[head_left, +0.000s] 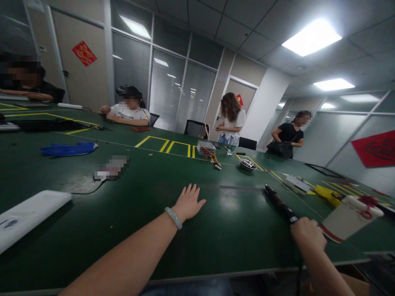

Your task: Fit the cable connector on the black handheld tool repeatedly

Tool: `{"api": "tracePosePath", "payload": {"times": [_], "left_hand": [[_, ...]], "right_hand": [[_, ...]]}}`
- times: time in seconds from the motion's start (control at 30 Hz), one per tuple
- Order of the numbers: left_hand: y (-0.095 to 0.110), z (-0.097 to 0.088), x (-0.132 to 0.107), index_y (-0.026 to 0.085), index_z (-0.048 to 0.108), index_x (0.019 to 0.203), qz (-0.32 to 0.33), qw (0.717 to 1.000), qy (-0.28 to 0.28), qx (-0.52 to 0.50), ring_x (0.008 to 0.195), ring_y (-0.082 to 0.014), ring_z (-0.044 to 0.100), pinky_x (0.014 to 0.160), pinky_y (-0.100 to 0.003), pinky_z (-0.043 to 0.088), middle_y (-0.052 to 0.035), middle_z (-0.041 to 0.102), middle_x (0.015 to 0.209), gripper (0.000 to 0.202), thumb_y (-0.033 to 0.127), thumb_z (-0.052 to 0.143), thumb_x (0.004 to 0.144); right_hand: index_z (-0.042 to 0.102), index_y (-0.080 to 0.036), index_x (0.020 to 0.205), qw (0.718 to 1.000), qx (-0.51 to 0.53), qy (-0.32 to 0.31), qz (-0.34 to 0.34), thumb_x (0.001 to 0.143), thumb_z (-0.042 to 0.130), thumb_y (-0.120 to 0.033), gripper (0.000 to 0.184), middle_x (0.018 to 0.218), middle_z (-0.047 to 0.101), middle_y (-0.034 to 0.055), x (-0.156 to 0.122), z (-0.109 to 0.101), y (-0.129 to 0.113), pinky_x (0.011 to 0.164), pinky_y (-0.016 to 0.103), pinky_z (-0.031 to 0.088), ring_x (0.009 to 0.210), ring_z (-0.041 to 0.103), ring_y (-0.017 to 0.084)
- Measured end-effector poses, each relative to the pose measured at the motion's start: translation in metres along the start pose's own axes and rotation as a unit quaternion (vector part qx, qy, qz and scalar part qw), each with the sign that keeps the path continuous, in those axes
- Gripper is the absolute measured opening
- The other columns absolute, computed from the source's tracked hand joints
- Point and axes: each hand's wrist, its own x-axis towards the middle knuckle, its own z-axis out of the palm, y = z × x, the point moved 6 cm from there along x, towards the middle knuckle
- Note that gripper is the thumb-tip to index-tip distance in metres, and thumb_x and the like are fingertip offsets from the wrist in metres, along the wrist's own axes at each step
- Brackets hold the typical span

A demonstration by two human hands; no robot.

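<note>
My left hand (187, 203) lies flat, palm down, on the green tabletop (173, 242), fingers spread and holding nothing. A pale bangle (173, 218) circles that wrist. On the right, my right hand (308, 234) is closed around the near end of a long black stick-shaped tool (279, 204). Its far tip points away from me to the left, low over the table, and a dark cord hangs below the hand. I cannot make out the tool's exact kind. Just right of this hand stands a tilted-looking cream container (352, 220) with a red band.
A white power strip (33, 216), a blue glove (69, 149) and a phone on a cable lie left. Farther off are a power supply box (206, 146) with coloured wires, a water bottle (231, 147) and a metal bowl (247, 165). Several people are around the table.
</note>
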Motion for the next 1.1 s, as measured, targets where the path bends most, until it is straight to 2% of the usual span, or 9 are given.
{"api": "tracePosePath", "payload": {"times": [0.07,0.13,0.3,0.43,0.53,0.87,0.93,1.03,1.1], "left_hand": [[0.0,0.0,0.0,0.013,0.029,0.147,0.0,1.0,-0.004,-0.002,0.143,-0.0303,0.01,0.115,-0.05,0.013,-0.0113,0.018,0.155,0.076,0.064,0.015,0.092],[-0.001,0.002,0.001,0.013,0.028,0.147,0.006,1.0,-0.002,-0.001,0.144,-0.0296,0.01,0.115,-0.05,0.012,-0.0113,0.017,0.155,0.075,0.062,0.014,0.093],[0.003,0.011,0.006,0.016,0.028,0.147,0.066,0.998,0.02,0.015,0.144,-0.0269,0.009,0.115,-0.049,0.011,-0.0086,0.017,0.155,0.061,0.049,0.021,0.096],[0.004,0.019,0.008,0.024,0.027,0.148,0.104,0.993,-0.006,0.05,0.144,-0.0282,0.009,0.116,-0.05,0.006,-0.0037,0.016,0.156,0.063,0.031,0.042,0.087],[0.0,0.02,0.009,0.026,0.029,0.147,0.099,0.994,-0.02,0.051,0.143,-0.0295,0.011,0.116,-0.048,0.008,-0.0018,0.02,0.155,0.066,0.03,0.045,0.084],[0.004,0.017,0.004,0.017,0.034,0.145,0.11,0.993,0.007,0.032,0.142,-0.0308,0.017,0.116,-0.046,0.011,-0.009,0.024,0.153,0.06,0.03,0.045,0.088],[0.004,0.014,0.004,0.018,0.032,0.146,0.12,0.992,0.012,0.026,0.142,-0.0279,0.018,0.116,-0.045,0.013,-0.009,0.023,0.154,0.056,0.035,0.038,0.093],[0.002,0.007,0.003,0.021,0.03,0.147,0.112,0.994,0.008,0.002,0.143,-0.0257,0.018,0.115,-0.047,0.016,-0.0076,0.023,0.154,0.056,0.048,0.025,0.097],[0.001,0.002,0.002,0.022,0.031,0.147,0.1,0.995,-0.008,-0.015,0.142,-0.0254,0.018,0.114,-0.048,0.019,-0.0069,0.024,0.153,0.06,0.055,0.021,0.097]], "right_hand": [[0.061,-0.004,0.115,0.996,0.013,0.03,-0.089,0.085,0.044,-0.03,0.043,0.119,0.057,0.0273,-0.018,-0.021,-0.061,0.078,0.047,0.05,0.105,0.059,0.037],[0.05,-0.004,0.13,0.964,0.073,0.072,-0.243,0.088,0.043,-0.032,0.051,0.138,0.044,0.0234,-0.049,-0.047,-0.137,0.1,0.045,0.04,0.125,0.046,0.033],[0.035,-0.018,0.144,0.799,0.254,0.003,-0.545,0.094,0.039,-0.036,0.054,0.153,0.027,0.0057,-0.155,-0.096,-0.292,0.116,0.042,0.018,0.143,0.015,0.022],[0.039,-0.023,0.143,0.643,0.327,-0.111,-0.684,0.097,0.034,-0.037,0.048,0.149,0.036,0.0034,-0.227,-0.114,-0.348,0.114,0.042,0.02,0.14,0.024,0.019],[0.051,-0.022,0.132,0.605,0.367,-0.161,-0.688,0.099,0.028,-0.033,0.042,0.135,0.053,0.0042,-0.243,-0.113,-0.359,0.111,0.04,0.026,0.129,0.042,0.018],[0.045,-0.023,0.138,0.611,0.384,-0.176,-0.669,0.098,0.032,-0.039,0.045,0.141,0.047,0.0053,-0.23,-0.099,-0.352,0.111,0.039,0.026,0.133,0.038,0.018],[0.042,-0.024,0.14,0.661,0.367,-0.148,-0.637,0.096,0.038,-0.04,0.047,0.145,0.042,0.0056,-0.208,-0.09,-0.347,0.112,0.039,0.025,0.135,0.034,0.019],[0.04,-0.019,0.141,0.805,0.325,-0.072,-0.491,0.09,0.048,-0.038,0.055,0.15,0.033,0.0108,-0.142,-0.067,-0.318,0.112,0.043,0.021,0.138,0.026,0.024],[0.04,-0.013,0.14,0.903,0.262,-0.016,-0.341,0.087,0.052,-0.038,0.06,0.151,0.028,0.0165,-0.091,-0.047,-0.277,0.111,0.048,0.019,0.14,0.021,0.03]]}}
